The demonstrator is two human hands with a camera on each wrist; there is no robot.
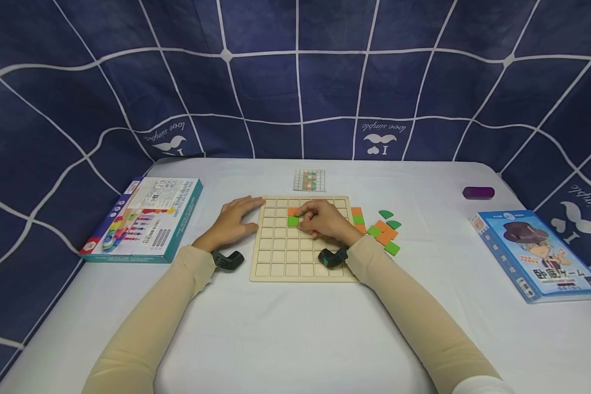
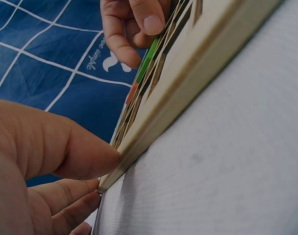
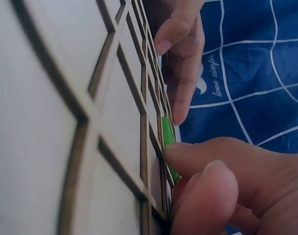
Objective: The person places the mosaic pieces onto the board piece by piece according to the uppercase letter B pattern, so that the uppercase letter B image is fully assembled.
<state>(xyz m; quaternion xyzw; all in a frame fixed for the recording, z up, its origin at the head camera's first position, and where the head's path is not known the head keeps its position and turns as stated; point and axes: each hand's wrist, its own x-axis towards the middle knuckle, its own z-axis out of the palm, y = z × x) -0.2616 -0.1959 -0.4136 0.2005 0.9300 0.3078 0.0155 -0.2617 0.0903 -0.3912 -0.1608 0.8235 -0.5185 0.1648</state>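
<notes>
A wooden grid board (image 1: pixel 278 256) lies flat on the table. My left hand (image 1: pixel 231 221) rests beside its upper left corner, with extended fingers and thumb touching the edge. Over the upper middle of the grid is my right hand (image 1: pixel 323 219), fingers bent. In the right wrist view its fingertip touches a green tile (image 3: pixel 167 132) in the grid; no piece shows between the finger and thumb in the left wrist view. Left of those fingers, an orange tile (image 1: pixel 292 211) sits above a green square tile (image 1: pixel 293 221). The hand hides nearby cells.
A small pattern card (image 1: pixel 309 180) lies behind the board. Loose orange and green pieces (image 1: pixel 386 234) are to its right, with others at its right edge. A boxed toy (image 1: pixel 145 219) stands left, a blue game box (image 1: pixel 539 254) and a purple cylinder (image 1: pixel 479 192) right.
</notes>
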